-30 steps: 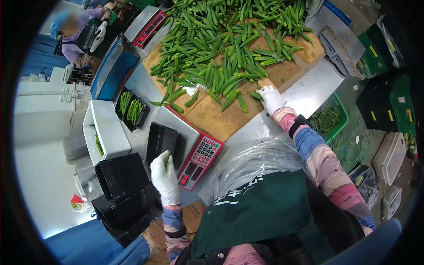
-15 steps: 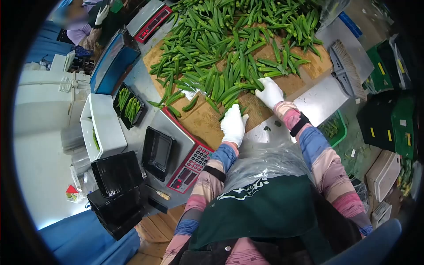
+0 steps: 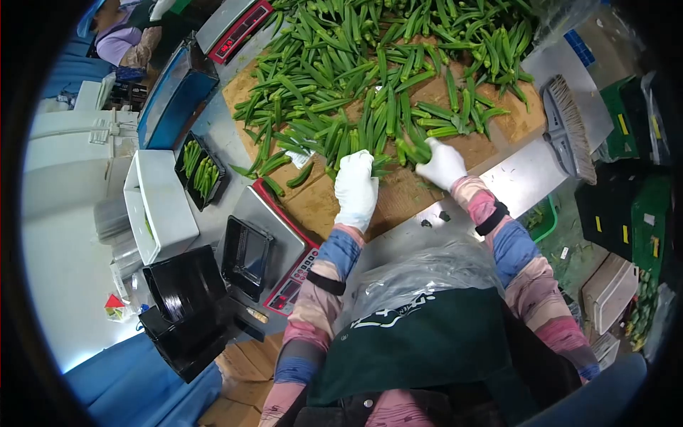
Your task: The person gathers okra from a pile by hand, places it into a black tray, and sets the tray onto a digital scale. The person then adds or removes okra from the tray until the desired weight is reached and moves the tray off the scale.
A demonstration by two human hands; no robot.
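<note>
A large heap of green okra (image 3: 334, 78) is spread over a brown cardboard sheet (image 3: 405, 203). My right hand (image 3: 442, 165), in a white glove, is closed around a few okra pods (image 3: 413, 151) at the near edge of the heap. To its left, my left hand (image 3: 356, 191), gloved as well, has its fingers curled down over pods whose tips poke out beside it. The glove hides most of what it grips. A black tray (image 3: 247, 256) rests on the red and grey scale (image 3: 293, 274), left of my left arm.
Another black tray (image 3: 202, 173) holds okra beside a white bin (image 3: 162, 206). Stacked black trays (image 3: 186, 285) stand at the lower left. A brush (image 3: 568, 128) lies at the right table edge. A second scale (image 3: 238, 32) and another person's arm (image 3: 139, 50) are at the upper left.
My left hand has moved left and slightly up along the heap's edge. My right hand has shifted a little right and down, with pods now showing in its grip.
</note>
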